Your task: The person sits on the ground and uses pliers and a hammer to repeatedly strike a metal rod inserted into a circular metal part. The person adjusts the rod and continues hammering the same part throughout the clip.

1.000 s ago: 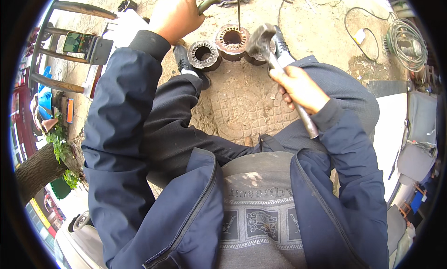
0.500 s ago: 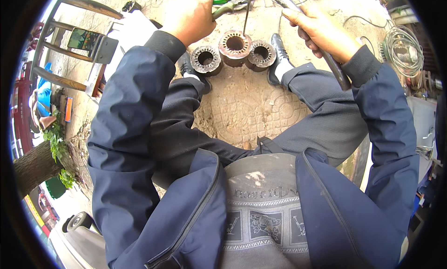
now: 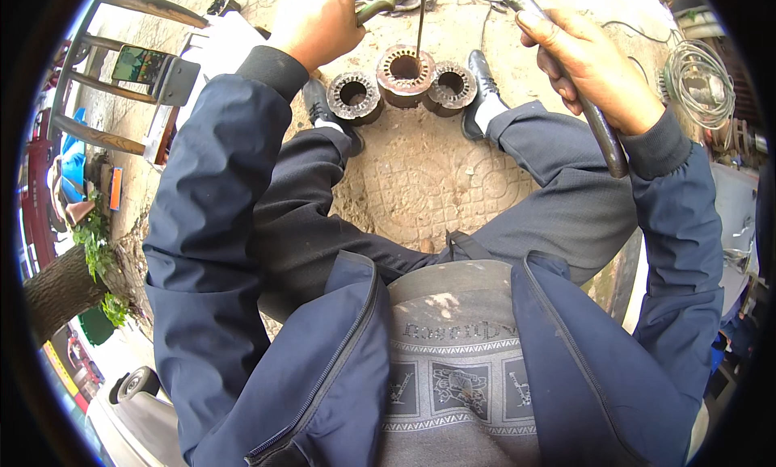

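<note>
The left hand grips green-handled pliers near a thin rod standing at the reddish middle stator core, between two grey cores, while the right hand clasps a hammer; work there seems underway, its remainder unclear.

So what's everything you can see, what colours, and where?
Stator core: one, rusty brown, between the shoes
Rod: one, dark, end at its top
Other stator cores: two, grey, beside that one
Pliers: one, green, in left hand
Hammer handle: one, grey, in right hand
Phone: one, dark, left, by wooden slats
Cable coil: one, grey, far right
Tree trunk: one, brown, left
Wheel: one, dark, lower left
Shoes: two, black, outside the cores
Trousers: one pair, dark grey, centre
Shirt: one, grey, bottom centre
Jacket: one, navy, around shirt
Left hand, right hand: one each, bare, top
</note>
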`<action>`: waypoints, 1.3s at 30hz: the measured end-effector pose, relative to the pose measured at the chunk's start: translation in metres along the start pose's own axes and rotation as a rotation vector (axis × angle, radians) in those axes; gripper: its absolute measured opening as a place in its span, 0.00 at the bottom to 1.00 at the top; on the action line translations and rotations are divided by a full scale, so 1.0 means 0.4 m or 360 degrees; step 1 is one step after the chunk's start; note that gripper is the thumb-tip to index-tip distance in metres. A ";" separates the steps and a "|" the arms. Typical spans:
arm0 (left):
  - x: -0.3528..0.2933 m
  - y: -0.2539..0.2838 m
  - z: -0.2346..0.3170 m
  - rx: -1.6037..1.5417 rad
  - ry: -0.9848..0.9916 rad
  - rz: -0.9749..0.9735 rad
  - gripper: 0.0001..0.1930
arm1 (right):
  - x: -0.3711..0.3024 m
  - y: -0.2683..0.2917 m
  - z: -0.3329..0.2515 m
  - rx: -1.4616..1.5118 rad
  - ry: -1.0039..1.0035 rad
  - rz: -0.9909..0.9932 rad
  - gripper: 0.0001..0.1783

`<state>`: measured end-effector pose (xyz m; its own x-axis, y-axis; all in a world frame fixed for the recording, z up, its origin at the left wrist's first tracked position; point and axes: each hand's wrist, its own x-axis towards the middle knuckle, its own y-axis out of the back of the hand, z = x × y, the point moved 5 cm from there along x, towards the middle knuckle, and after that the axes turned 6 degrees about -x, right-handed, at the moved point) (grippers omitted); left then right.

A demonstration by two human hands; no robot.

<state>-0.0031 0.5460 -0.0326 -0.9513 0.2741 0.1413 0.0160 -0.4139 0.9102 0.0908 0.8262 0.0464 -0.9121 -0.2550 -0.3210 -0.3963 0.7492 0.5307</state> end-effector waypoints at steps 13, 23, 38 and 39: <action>-0.012 0.000 0.030 0.0390 -0.0324 0.0273 0.25 | -0.062 0.107 -0.184 0.0145 0.0173 0.0509 0.22; -0.024 -0.001 0.058 0.0859 -0.0477 0.0302 0.31 | 0.086 0.021 0.042 -0.0485 -0.0082 -0.0070 0.20; -0.054 -0.018 0.052 0.0684 -0.0294 0.0097 0.34 | 0.082 -0.038 0.034 -0.0601 -0.0004 0.0001 0.25; -0.060 -0.006 0.064 0.0668 -0.0472 0.0360 0.34 | 0.081 -0.035 0.064 -0.0507 -0.0057 -0.0019 0.26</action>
<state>0.0274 0.5625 -0.0280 -0.7836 0.4761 0.3991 0.3881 -0.1265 0.9129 0.0693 0.8231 0.0087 -0.9051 -0.2370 -0.3531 -0.4252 0.5159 0.7436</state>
